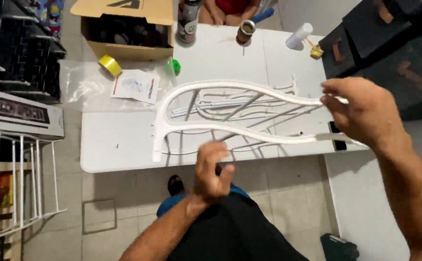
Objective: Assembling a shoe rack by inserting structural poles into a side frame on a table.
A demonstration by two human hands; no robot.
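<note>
A white curved frame (pixel 230 111), smooth and painted, shaped like two long bowed rails joined at a rounded end, is held up above the white table (pixel 119 145), its rounded end toward the table's left side and its open ends reaching past the right edge. The right hand (pixel 360 113) is closed around the frame's far rail near that right end, fingers wrapped over it. The left hand (pixel 213 169) hangs at the table's near edge under the near rail, fingers curled inward as if pinching something small; what it grips is blurred and cannot be made out.

Beneath the frame lie thin white rods and wire pieces (pixel 230 108), tangled in outline and hard to separate from one another. Toward the far left corner sit a clear plastic bag (pixel 80 82), a printed paper sheet (pixel 136 86) and a roll of yellow tape (pixel 109 65). An open cardboard box (pixel 124 29) stands at the far edge, cut off at the top. A dark can (pixel 188 19) and a white cylinder (pixel 299 36) stand farther back. Another person's hands (pixel 223 17) show at the far edge, mostly cropped. A white wire rack (pixel 20 188) stands on the floor left of the table. The table's near-left part is bare.
</note>
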